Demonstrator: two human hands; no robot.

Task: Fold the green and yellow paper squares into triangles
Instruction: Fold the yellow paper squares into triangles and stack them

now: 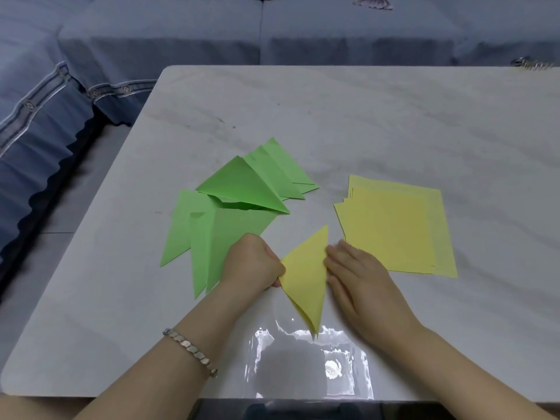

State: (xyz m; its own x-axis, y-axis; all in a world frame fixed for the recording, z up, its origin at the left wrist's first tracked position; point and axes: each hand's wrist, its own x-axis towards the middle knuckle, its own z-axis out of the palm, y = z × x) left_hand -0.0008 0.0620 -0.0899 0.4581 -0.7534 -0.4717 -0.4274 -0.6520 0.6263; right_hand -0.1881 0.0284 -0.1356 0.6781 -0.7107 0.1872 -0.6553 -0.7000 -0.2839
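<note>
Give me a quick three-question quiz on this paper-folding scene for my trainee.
1. True or false: the green triangles lie to the left of the stack of yellow squares on the table.
2. What does the left hand pinch? A) a green square B) the yellow triangle C) a pen
3. Short answer: which wrist wears the bracelet?

Key: 1 true; 2 B; 3 the left wrist.

Roughly six green triangles (242,186); one yellow triangle (306,277); one yellow-square stack (394,228).
</note>
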